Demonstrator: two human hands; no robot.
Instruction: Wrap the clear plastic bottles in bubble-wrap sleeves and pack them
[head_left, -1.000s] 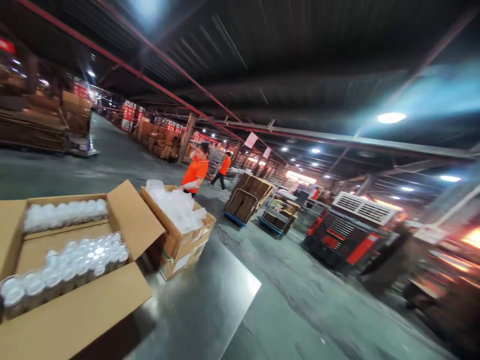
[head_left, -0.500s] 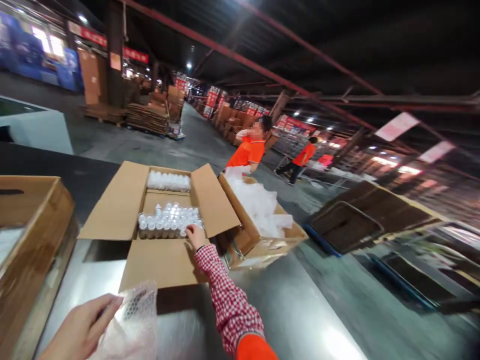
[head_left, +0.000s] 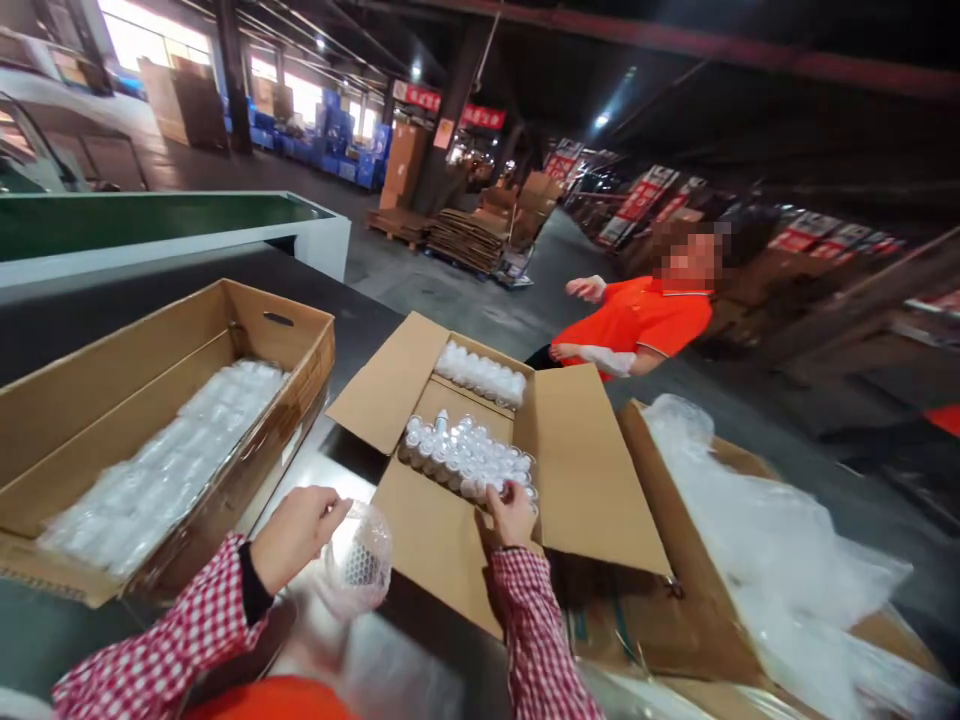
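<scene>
Moved since half a second ago: the viewpoint, swung left, so the long carton shows more fully; the co-worker's arm, then raised near the face, now extended forward.

Metal table [head_left: 315, 462]: shiny top, beneath the cartons.
Long carton [head_left: 289, 330], left: open, holding rows of clear-wrapped items [head_left: 180, 450].
Right-hand carton [head_left: 671, 530]: open, heaped with crumpled translucent bags [head_left: 757, 530].
Middle carton [head_left: 589, 465]: flaps spread.
Co-worker [head_left: 634, 320]: orange shirt, beyond the middle carton.
Left hand [head_left: 296, 535], checked sleeve: thumb and fingers pinched on the edge of a bubble-wrap bag, between the long and middle cartons.
Right hand [head_left: 514, 515], checked sleeve: fingers bent, at the near right of the bottles; whether they grip one cannot be told.
Bubble-wrap bag [head_left: 360, 565]: clear, rounded.
Bottles [head_left: 465, 450]: small, clear, pale-topped, upright inside the middle carton; a close-packed near group, others along the far wall, bare cardboard between.
</scene>
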